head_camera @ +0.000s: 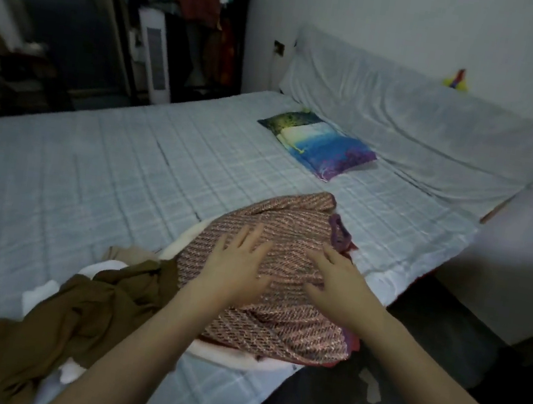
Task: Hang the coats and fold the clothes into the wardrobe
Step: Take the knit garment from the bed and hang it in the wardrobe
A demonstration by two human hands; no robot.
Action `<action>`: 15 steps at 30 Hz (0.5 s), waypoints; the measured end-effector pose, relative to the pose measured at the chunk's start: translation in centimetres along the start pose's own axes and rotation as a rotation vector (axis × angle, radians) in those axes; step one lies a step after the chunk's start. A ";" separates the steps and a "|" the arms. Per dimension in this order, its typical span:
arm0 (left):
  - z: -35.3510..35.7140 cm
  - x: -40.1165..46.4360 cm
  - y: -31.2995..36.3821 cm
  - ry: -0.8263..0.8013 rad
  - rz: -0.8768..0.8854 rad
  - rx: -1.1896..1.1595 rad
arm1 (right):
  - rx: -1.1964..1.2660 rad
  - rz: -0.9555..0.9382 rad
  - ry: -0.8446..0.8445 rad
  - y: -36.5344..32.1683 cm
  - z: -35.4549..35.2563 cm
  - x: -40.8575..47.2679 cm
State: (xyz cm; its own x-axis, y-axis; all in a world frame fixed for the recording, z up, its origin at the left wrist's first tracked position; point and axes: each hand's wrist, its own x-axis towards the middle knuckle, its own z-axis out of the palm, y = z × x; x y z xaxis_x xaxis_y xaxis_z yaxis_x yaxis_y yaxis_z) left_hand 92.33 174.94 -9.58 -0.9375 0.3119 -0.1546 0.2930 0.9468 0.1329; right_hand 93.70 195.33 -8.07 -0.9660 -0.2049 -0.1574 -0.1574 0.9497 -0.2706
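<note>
Both hands, left (236,262) and right (338,280), fingers straight (flat) on the pink patterned garment (289,225)

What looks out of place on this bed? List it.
The brown garment lies crumpled at the bed's near edge, unfolded, over white clothes. Both hands, left and right, rest flat on the red patterned garment, itself still rumpled. Nothing looks damaged.
</note>
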 end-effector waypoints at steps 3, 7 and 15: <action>0.4 1.2 -2.9 -0.025 -0.095 -0.008 | -0.024 -0.069 -0.025 -1.1 0.3 4.1; 1.5 2.7 -5.7 -0.063 -0.210 -0.040 | -0.037 -0.159 -0.067 -2.4 1.1 9.2; 3.9 8.8 -9.6 -0.123 -0.399 -0.075 | -0.012 -0.318 -0.197 -2.5 3.3 20.3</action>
State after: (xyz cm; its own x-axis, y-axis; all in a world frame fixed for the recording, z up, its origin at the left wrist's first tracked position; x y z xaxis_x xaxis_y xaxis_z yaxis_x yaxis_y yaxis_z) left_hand 81.97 168.90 -16.06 -0.9439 -0.0661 -0.3235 -0.1065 0.9883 0.1088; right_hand 75.16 188.06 -13.75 -0.8105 -0.5310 -0.2471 -0.4470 0.8334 -0.3249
